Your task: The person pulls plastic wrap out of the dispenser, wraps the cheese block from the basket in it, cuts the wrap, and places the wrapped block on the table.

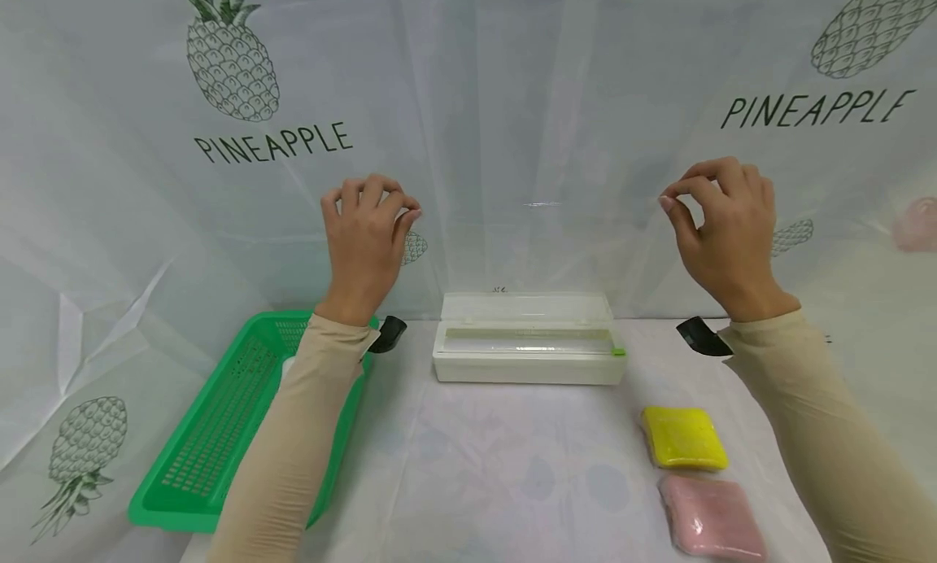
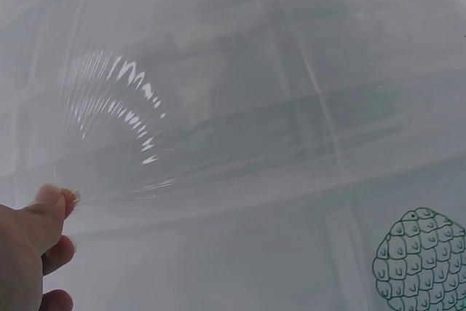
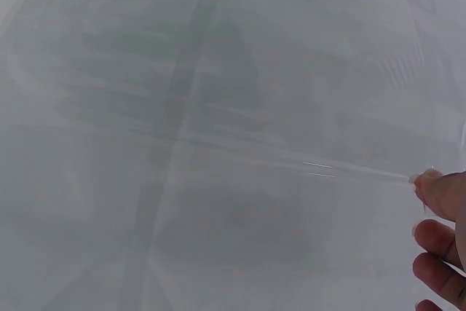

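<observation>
A sheet of clear cling film (image 2: 116,118) is stretched between both hands, showing mainly by its glints and creases. My left hand (image 1: 366,233) pinches one corner between thumb and forefinger. Level with it on the other side, my right hand (image 1: 725,221) pinches the film's opposite end, where fine pull lines run to the fingertips in the right wrist view. Below and between the hands stands a white cling film dispenser box (image 1: 527,370) with its clear lid (image 1: 523,307) raised. A film roll (image 1: 527,343) lies inside, and a small green slider (image 1: 618,352) sits at its right end.
A green plastic basket (image 1: 201,465) is on the left, partly behind the left sleeve, with something white inside. At the right lie a yellow wrapped block (image 1: 684,438) and a pink wrapped block (image 1: 713,516). A pineapple-printed sheet (image 1: 498,140) hangs behind the table.
</observation>
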A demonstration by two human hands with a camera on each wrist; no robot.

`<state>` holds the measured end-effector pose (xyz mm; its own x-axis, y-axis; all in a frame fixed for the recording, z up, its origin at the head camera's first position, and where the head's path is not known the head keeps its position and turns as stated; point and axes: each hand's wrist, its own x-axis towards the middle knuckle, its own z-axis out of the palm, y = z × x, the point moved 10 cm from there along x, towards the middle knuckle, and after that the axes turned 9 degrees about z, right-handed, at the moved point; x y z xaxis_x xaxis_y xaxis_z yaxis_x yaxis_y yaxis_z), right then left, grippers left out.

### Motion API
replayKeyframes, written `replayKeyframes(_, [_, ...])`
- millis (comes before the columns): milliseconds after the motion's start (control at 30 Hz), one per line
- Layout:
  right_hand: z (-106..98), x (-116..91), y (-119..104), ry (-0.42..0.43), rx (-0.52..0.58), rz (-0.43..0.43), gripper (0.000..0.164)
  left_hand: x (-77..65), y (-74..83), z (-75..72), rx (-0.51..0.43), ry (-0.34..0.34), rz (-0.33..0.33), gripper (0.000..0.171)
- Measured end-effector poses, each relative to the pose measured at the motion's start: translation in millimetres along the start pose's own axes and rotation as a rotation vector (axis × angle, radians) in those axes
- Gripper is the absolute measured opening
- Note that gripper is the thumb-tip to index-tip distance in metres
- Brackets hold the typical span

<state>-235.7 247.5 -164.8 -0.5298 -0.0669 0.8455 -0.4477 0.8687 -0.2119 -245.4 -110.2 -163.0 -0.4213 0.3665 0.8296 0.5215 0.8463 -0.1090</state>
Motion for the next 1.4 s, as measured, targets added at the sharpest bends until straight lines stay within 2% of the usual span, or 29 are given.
replayKeyframes(167, [-3.9, 5.5, -1.4, 0.011, -0.004, -0.006, 0.026, 4.8, -1.3, -3.7, -0.013, 0.003, -0.008, 0.025])
replayKeyframes(400, [-10.2, 13.6, 0.1, 0.074, 0.034, 0.054, 0.02, 10.9, -3.8, -11.0, -0.027, 0.027, -0.019, 0.026])
replayKeyframes(600, [-13.3, 19.6, -1.7, 0.095, 0.037, 0.047, 0.018, 15.8, -5.1, -16.1, -0.031, 0.048, -0.009, 0.03])
replayKeyframes(800, [-17.7, 21.3, -4.9, 0.096, 0.045, 0.059, 0.017, 18.1, -4.6, -18.8, -0.041, 0.063, -0.002, 0.027])
replayKeyframes(1000, [-21.1, 12.0, -10.6, 0.08, 0.064, 0.05, 0.016, 10.3, -1.6, -20.3, -0.092, 0.061, 0.001, 0.025])
replayKeyframes(1233, [-31.7, -8.5, -18.8, 0.083, 0.115, -0.003, 0.015, -5.8, 6.1, -31.0, -0.139, 0.089, 0.018, 0.023])
replayKeyframes(1400, [-36.4, -26.9, -25.7, 0.056, 0.144, -0.036, 0.024, -21.9, 14.5, -38.2, -0.161, 0.083, 0.039, 0.02])
